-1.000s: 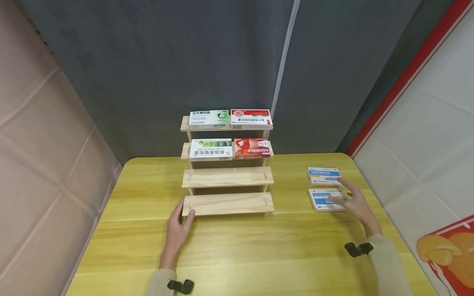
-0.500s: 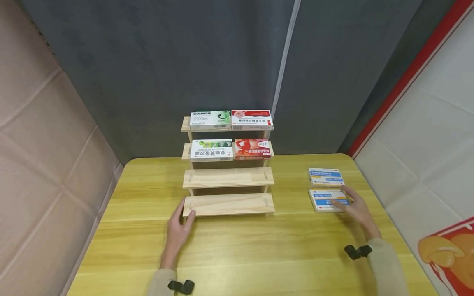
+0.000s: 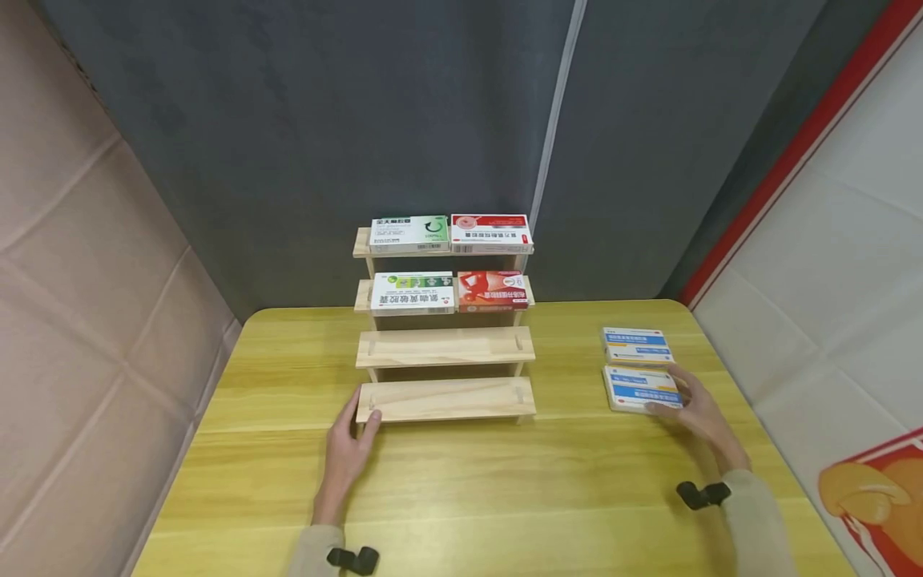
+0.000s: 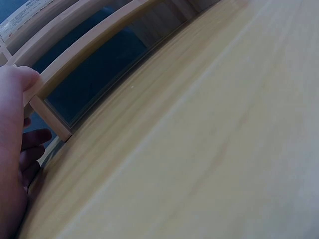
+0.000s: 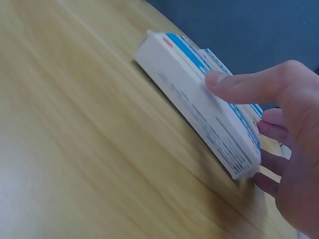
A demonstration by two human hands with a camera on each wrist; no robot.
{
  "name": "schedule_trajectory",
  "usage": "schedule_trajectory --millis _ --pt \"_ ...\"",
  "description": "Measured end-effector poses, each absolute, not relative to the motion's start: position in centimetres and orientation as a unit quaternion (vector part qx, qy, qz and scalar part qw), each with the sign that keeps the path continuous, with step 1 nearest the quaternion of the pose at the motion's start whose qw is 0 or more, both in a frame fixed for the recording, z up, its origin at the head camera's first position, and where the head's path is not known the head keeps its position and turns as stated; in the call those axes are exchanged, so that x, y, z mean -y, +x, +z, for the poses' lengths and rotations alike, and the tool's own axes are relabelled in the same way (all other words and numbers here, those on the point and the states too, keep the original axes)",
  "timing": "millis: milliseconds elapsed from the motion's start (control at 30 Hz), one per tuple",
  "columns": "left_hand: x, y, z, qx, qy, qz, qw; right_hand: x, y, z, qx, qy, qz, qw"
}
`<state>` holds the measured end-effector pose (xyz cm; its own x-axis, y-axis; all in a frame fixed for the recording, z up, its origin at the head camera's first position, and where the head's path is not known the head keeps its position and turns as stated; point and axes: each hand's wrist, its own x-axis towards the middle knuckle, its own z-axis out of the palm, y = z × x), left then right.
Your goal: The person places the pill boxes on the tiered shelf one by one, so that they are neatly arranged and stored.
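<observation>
My left hand (image 3: 344,461) grips the left end of the lowest board of a stepped wooden rack (image 3: 447,399). Its thumb lies on the board's front edge; the fingers curl behind the rack's side, as the left wrist view shows. On the right of the table, my right hand (image 3: 703,413) holds the nearer white-and-blue medicine box (image 3: 642,390) by its right end. The right wrist view has the thumb on the box's (image 5: 199,104) near upper edge, with the fingers at its far end, partly hidden. Just behind lies a similar white-and-blue medicine box (image 3: 638,344).
A green-and-white box (image 3: 408,234) and a red-and-white box (image 3: 490,233) lie on the top step. Below them are another green-and-white box (image 3: 412,292) and a red box (image 3: 493,290). A grey partition (image 3: 324,160) stands behind the wooden table (image 3: 461,497), with padded walls at both sides.
My right fingers have drawn in and closed around the right end of the nearer medicine box, which has shifted very slightly. The left hand keeps its place on the rack.
</observation>
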<state>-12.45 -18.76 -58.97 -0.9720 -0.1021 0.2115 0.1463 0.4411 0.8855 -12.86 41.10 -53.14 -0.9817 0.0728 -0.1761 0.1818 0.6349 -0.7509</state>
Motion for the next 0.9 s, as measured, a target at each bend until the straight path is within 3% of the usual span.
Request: schedule_trajectory --millis 233,533,900 --pt "18.7 -12.5 -58.9 0.839 -0.014 -0.529 0.124 -41.7 -12.7 -53.7 -0.906 0.001 -0.421 0.042" --pt "18.7 -12.5 -59.0 0.841 -0.01 -0.527 0.124 -41.6 -12.0 -54.0 -0.909 0.04 -0.41 0.06" --pt "18.6 -12.4 -59.0 0.84 -0.014 -0.527 0.126 -41.5 -11.6 -54.2 -0.913 0.059 -0.402 0.046"
